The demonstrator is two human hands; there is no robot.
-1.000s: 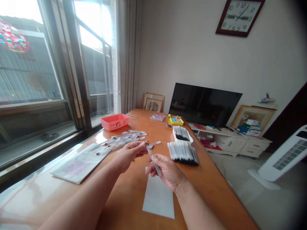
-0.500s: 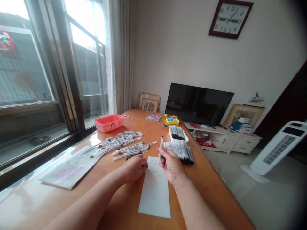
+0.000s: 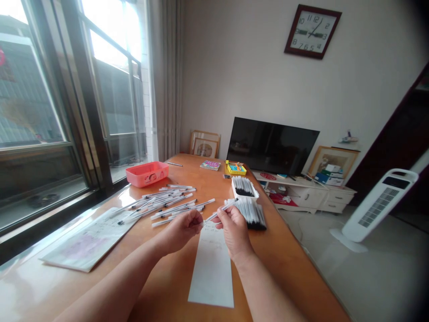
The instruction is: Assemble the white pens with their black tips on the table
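Between the fingers of my right hand (image 3: 234, 230) is a slim clear-barrelled pen (image 3: 212, 217), tilted with its lower end toward the left. My left hand (image 3: 183, 229) is closed in a pinch right at that lower end. Whatever its fingertips hold is too small to make out. Under both hands lies a long white paper strip (image 3: 210, 277) with faint writing. Loose pens (image 3: 167, 200) are scattered just beyond my left hand. Past my right hand, a row of pens (image 3: 256, 213) with black ends lies beside a white tray (image 3: 252, 197) packed with more.
A pink plastic box (image 3: 147, 174) stands near the window at left. Folded paper (image 3: 80, 246) lies on the table's left side. Farther back are a booklet (image 3: 210, 165) and a yellow box (image 3: 236, 168). A television (image 3: 273, 145) and tower fan (image 3: 382, 205) stand beyond the table.
The pen in my right hand has gone from upright to slanted, its lower end now at my left hand's fingertips. My left hand has turned into a pinch. The camera view has shifted slightly.
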